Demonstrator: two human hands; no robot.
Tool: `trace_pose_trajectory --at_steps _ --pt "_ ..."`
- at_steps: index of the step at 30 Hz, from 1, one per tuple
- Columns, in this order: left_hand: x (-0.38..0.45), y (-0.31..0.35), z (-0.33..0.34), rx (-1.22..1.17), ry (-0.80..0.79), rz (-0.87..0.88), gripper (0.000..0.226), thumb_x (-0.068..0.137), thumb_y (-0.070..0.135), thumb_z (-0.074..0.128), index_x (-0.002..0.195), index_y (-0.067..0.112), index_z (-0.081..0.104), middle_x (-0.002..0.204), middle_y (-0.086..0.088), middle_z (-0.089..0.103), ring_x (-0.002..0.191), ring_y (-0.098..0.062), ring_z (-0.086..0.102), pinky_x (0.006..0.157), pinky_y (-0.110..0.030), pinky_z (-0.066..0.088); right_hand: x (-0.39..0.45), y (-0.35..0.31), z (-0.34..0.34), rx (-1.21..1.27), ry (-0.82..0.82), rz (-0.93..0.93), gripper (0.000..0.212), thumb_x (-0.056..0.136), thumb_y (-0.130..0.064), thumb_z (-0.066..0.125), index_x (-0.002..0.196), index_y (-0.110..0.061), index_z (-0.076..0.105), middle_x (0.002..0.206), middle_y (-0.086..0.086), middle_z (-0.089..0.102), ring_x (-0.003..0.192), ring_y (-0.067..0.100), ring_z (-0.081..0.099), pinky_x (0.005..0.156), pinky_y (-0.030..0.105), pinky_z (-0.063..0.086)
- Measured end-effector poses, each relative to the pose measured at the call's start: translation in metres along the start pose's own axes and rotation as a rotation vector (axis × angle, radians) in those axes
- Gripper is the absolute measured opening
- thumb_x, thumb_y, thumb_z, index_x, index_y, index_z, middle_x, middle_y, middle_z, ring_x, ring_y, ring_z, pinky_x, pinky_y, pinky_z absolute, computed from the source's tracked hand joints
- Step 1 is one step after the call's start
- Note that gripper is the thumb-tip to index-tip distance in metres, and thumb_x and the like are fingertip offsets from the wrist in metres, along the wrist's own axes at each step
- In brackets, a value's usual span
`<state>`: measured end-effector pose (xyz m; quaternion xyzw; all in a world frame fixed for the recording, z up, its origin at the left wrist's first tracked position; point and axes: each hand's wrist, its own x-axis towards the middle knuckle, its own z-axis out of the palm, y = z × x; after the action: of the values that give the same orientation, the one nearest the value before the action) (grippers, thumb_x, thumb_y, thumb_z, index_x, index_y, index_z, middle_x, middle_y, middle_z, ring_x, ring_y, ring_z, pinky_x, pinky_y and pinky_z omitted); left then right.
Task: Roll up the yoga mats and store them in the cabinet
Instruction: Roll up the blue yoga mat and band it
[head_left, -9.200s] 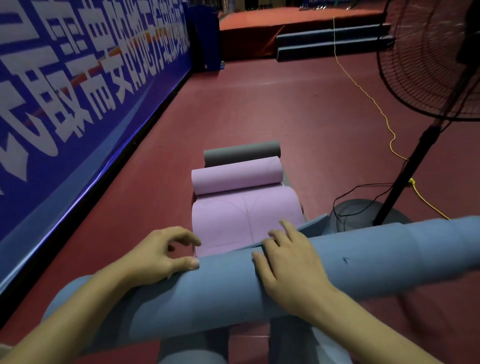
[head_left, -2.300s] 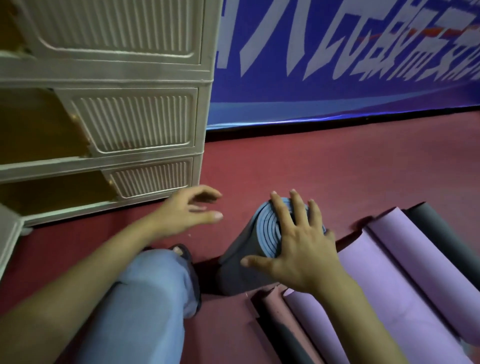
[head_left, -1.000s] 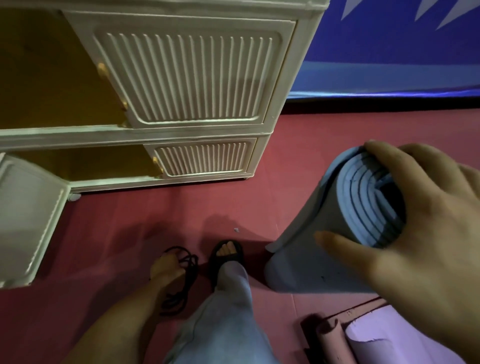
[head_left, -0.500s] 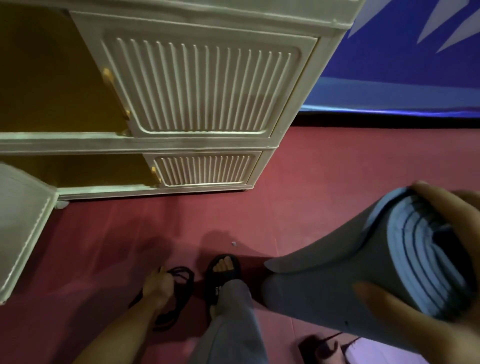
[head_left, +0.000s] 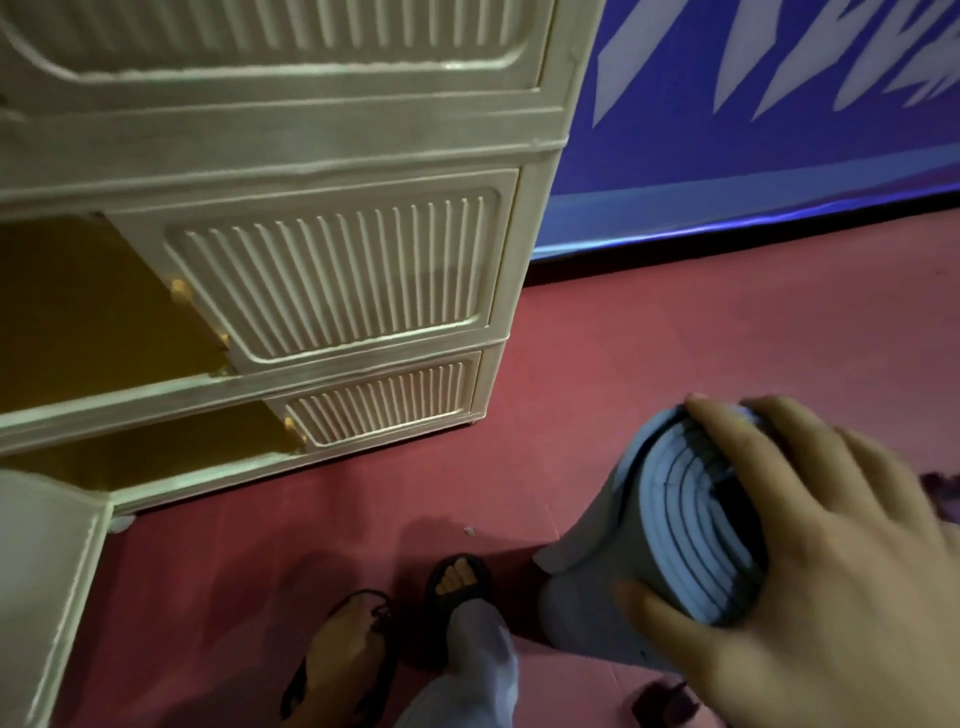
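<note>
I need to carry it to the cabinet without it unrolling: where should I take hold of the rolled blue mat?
Grip the blue mat around its body, over the loose outer flap, coming from the side. It stands on end; the right hand only caps the spiral top.

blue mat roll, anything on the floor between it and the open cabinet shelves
Nothing solid lies on the red floor between the blue mat roll, gripped by the right hand, and the cabinet. The person's sandalled foot and the left hand, holding a black strap, sit near the path. The swung-open bottom door stands left of the openings.
</note>
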<state>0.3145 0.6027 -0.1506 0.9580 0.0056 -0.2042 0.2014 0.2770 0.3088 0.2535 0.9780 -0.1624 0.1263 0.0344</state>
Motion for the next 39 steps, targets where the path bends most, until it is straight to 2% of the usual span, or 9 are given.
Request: trace_pose_trajectory --at_steps 3,8,18,21,25,29,31,33,39 --pt "-0.013 0.019 -0.035 -0.269 -0.027 -0.184 0.023 0.082 0.034 0.074 0.097 0.019 0.066 0.084 -0.008 0.074 0.088 -0.036 0.072 0.070 -0.037 0.048 0.001 -0.022 -0.038 0.071 -0.086 -0.020 0.113 0.039 -0.075 0.054 0.143 -0.031 0.054 0.142 0.004 0.054 0.126 0.040 0.051 0.080 0.055 0.047" --pt "-0.039 0.102 -0.136 -0.534 -0.016 0.018 0.028 0.080 0.005 0.081 0.067 0.023 0.063 0.064 0.002 0.068 0.053 0.000 0.056 0.063 -0.029 0.046 -0.022 -0.019 -0.044 0.037 -0.246 0.024 0.112 0.044 -0.076 0.057 0.148 -0.035 0.044 0.146 0.002 0.047 0.130 0.037 0.044 0.082 0.050 0.043" --pt "-0.206 0.284 -0.325 -0.867 -0.358 0.569 0.023 0.095 0.024 0.072 0.078 0.010 0.069 0.067 -0.008 0.055 0.063 -0.019 0.051 0.058 -0.025 0.039 -0.088 0.019 -0.087 0.135 -0.325 0.052 0.109 0.064 -0.072 0.068 0.154 -0.041 0.015 0.155 -0.003 0.019 0.139 0.032 0.024 0.097 0.053 0.042" --pt "-0.246 0.309 -0.318 -0.682 -0.539 0.736 0.032 0.093 0.034 0.068 0.095 0.003 0.073 0.075 -0.009 0.065 0.070 -0.016 0.059 0.061 -0.021 0.042 -0.106 0.032 -0.081 0.217 -0.364 0.034 0.111 0.064 -0.077 0.058 0.156 -0.038 0.011 0.161 -0.001 0.009 0.148 0.033 0.010 0.108 0.060 0.031" --pt "-0.258 0.315 -0.298 -0.404 -0.440 0.966 0.037 0.071 0.009 0.052 0.091 0.033 0.072 0.090 0.012 0.067 0.081 -0.007 0.064 0.076 -0.026 0.050 -0.127 0.073 -0.088 0.559 -0.428 0.047 0.113 0.060 -0.065 0.057 0.159 -0.033 0.015 0.167 0.001 -0.003 0.156 0.024 -0.008 0.122 0.052 0.011" --pt "-0.258 0.315 -0.281 0.150 -0.163 1.219 0.039 0.067 0.025 0.068 0.106 0.026 0.065 0.097 0.016 0.054 0.090 -0.008 0.042 0.084 -0.013 0.038 -0.157 0.095 -0.101 1.042 -0.194 0.256 0.057 0.069 -0.033 0.061 0.125 -0.023 0.060 0.142 -0.004 0.047 0.143 0.015 0.030 0.119 0.039 0.029" --pt "-0.259 0.320 -0.275 0.281 -0.085 1.255 0.048 0.069 0.038 0.068 0.114 0.023 0.064 0.101 0.015 0.053 0.091 -0.010 0.035 0.087 -0.016 0.037 -0.175 0.088 -0.100 0.916 0.059 0.403 0.018 0.078 -0.039 0.071 0.086 -0.026 0.063 0.101 -0.008 0.058 0.107 0.014 0.049 0.096 0.038 0.043" --pt "-0.263 0.326 -0.271 0.330 -0.049 1.221 0.051 0.069 0.051 0.061 0.112 0.025 0.065 0.102 0.013 0.057 0.092 -0.012 0.040 0.086 -0.030 0.046 -0.191 0.075 -0.103 0.683 0.056 0.457 0.042 0.075 -0.062 0.072 0.072 -0.024 0.053 0.081 -0.008 0.057 0.085 0.019 0.054 0.074 0.037 0.046" --pt "-0.276 0.328 -0.258 0.456 0.007 1.158 0.067 0.066 0.075 0.051 0.113 0.031 0.068 0.103 0.017 0.056 0.095 -0.012 0.038 0.081 -0.038 0.050 -0.213 0.065 -0.091 0.562 -0.026 0.473 0.028 0.093 -0.050 0.057 0.094 -0.023 0.061 0.089 0.003 0.072 0.092 0.034 0.066 0.073 0.041 0.049"
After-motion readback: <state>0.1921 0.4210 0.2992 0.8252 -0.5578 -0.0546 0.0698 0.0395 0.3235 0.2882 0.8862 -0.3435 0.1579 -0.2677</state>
